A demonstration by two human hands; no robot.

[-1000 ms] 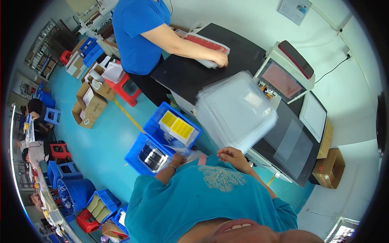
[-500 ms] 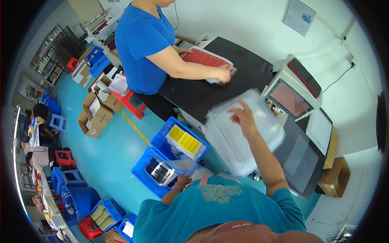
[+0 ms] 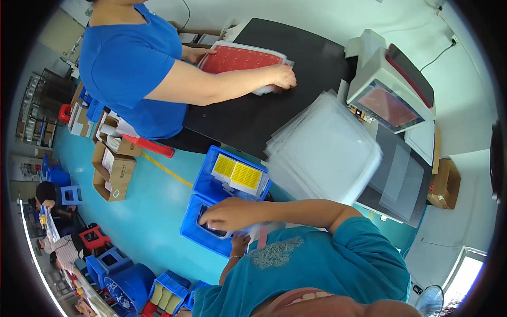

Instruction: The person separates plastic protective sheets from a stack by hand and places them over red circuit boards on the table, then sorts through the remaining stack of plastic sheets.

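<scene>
My right hand [image 3: 228, 213] is over the lower blue bin [image 3: 191, 233], its fingers curled down at a dark, shiny packet [image 3: 216, 231] lying inside. What its fingertips hold is hidden. Close to my shirt, my left hand [image 3: 240, 243] has its fingers closed on a clear plastic bag [image 3: 254, 232], beside the bin's right edge. The upper blue bin [image 3: 203, 182] touches the lower one and contains white cards with yellow label sheets [image 3: 236, 174]. A tall stack of clear plastic sheets [image 3: 325, 150] stands right of the bins, at the black table's edge.
A co-worker in a blue shirt [image 3: 124, 74] handles a red sheet [image 3: 237, 58] on the black table [image 3: 253, 113]. A machine with a screen [image 3: 388, 105] stands at the right. Cardboard boxes [image 3: 122, 177] and a red stool [image 3: 153, 146] are at the left.
My right hand has swung left from above the plastic stack to the lower blue bin. My left hand stays by the bin with the bag. The view has shifted.
</scene>
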